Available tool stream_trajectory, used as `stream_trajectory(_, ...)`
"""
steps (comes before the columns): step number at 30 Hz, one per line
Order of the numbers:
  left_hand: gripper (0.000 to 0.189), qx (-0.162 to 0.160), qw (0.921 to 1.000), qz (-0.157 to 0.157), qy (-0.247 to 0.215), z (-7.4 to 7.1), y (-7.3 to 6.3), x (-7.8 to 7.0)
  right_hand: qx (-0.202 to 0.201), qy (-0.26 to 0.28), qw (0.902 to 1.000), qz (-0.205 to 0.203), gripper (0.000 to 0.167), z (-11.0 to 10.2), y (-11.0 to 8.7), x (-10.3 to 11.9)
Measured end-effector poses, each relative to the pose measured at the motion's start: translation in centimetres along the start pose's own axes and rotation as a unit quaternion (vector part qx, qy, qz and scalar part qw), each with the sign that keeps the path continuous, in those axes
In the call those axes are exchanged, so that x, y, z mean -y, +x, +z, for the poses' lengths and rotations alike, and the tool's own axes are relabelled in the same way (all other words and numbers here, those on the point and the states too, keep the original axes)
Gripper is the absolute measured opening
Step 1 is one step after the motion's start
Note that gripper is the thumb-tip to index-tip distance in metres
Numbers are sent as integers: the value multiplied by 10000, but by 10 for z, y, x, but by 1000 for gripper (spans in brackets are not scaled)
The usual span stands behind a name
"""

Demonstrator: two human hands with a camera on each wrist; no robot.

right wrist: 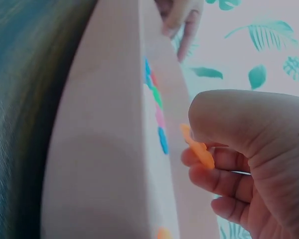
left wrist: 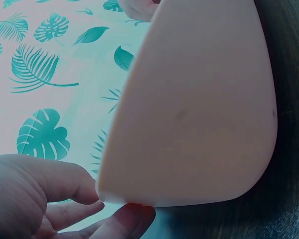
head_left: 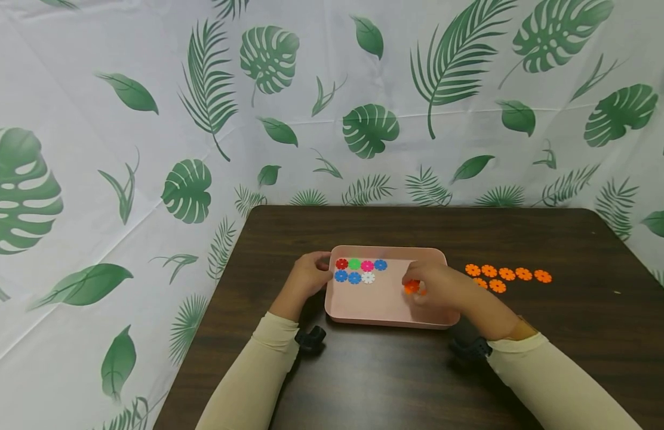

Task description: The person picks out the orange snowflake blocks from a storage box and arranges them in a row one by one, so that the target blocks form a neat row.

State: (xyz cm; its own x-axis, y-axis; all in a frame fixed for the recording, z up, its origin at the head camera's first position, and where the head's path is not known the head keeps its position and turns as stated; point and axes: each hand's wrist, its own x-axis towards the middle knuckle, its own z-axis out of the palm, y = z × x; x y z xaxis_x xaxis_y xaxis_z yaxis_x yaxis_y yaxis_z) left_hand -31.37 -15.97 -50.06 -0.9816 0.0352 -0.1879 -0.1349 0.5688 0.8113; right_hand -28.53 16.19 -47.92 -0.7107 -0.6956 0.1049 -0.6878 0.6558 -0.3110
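Note:
A pink tray (head_left: 375, 307) lies on the table. My left hand (head_left: 310, 275) grips its left rim, with the thumb and fingers at the tray's edge in the left wrist view. Over the right half of the tray, my right hand (head_left: 436, 286) pinches an orange snowflake disc (right wrist: 199, 149) between thumb and fingers. Another orange disc (right wrist: 163, 233) shows low in the right wrist view, mostly hidden by the tray wall. At the tray's upper left, two rows hold red (head_left: 341, 264), green (head_left: 354, 264), pink (head_left: 367, 266), white (head_left: 368, 278) and blue discs (head_left: 381, 264).
Several orange discs (head_left: 506, 274) lie in two rows on the dark wooden table (head_left: 396, 376), right of the tray; my right hand and forearm partly cover the nearer row. Behind and left of the table hangs a white cloth (head_left: 321, 137) with green leaves.

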Motion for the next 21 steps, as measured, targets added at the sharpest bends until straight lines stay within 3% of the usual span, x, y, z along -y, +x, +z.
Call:
stream_trajectory(3,58,-7,10000,10,15,0,-1,0,-171,213,9996,-45,25,-4,-5,-8)
stream_trajectory(11,59,-45,9999,-49,101,0,-3,-2,-472,546,9962,477,24,-18,-24,-23)
stream_trajectory(16,59,-28,9998,-89,152,-1,-4,-3,-604,343,9959,587,26,-29,-42,-36)
stream_trajectory(21,59,-13,9999,-127,78,-1,-4,-4,-584,96,9932,1002,27,-44,-61,-47)
